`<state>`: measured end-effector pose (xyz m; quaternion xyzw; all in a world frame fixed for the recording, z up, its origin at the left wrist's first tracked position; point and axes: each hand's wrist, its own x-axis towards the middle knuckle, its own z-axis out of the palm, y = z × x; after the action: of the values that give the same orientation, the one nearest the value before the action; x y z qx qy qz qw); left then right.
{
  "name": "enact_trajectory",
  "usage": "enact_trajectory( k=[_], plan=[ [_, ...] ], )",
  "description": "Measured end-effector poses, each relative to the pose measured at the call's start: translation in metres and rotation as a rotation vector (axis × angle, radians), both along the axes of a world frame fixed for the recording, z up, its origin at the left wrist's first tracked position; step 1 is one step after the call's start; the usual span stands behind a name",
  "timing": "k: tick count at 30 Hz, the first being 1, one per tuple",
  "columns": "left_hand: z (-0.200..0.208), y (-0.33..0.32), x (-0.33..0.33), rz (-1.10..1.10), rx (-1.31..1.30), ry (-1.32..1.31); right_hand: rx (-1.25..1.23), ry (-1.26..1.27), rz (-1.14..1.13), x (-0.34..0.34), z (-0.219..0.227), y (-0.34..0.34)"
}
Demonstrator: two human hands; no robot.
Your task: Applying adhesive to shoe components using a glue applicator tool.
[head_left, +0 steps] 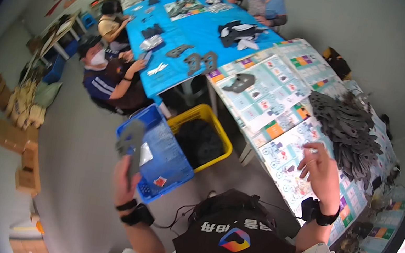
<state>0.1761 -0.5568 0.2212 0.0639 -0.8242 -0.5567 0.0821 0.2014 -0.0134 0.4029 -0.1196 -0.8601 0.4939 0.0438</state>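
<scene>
My left hand [125, 182] is raised beside the blue basket and blurred by motion. Its fingers are closed on a dark grey flat cut-out piece [131, 135], which looks like foam or felt and has holes in it. Over the patterned table, my right hand [320, 171] is empty, its fingers loosely bent and apart. Just beyond it lies a big heap of similar grey cut-out pieces [344, 133]. A single grey piece [240, 82] rests farther off on the same table.
The blue basket [169, 153] stands beside a yellow basket [226, 141] holding dark material. Ahead stretches a blue-covered table [179, 75] with more grey pieces [192, 64] and dark-and-white items [239, 34]. Several people sit around it. Cardboard boxes [13, 134] line the left wall.
</scene>
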Motion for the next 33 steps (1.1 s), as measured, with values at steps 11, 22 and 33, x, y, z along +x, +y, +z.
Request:
enact_trajectory(
  k=[11, 22, 33],
  plan=[
    [0.045, 0.041, -0.010, -0.086, 0.878, -0.126, -1.555, -0.330, 0.663, -0.003, 0.024, -0.047],
    [0.053, 0.113, -0.029, -0.035, 0.544, -0.373, -1.016, 0.414, 0.910, -0.004, 0.028, -0.085],
    [-0.030, 0.111, -0.073, -0.267, 0.720, -0.320, -1.576, 0.235, 0.657, 0.047, 0.023, 0.008]
  ],
)
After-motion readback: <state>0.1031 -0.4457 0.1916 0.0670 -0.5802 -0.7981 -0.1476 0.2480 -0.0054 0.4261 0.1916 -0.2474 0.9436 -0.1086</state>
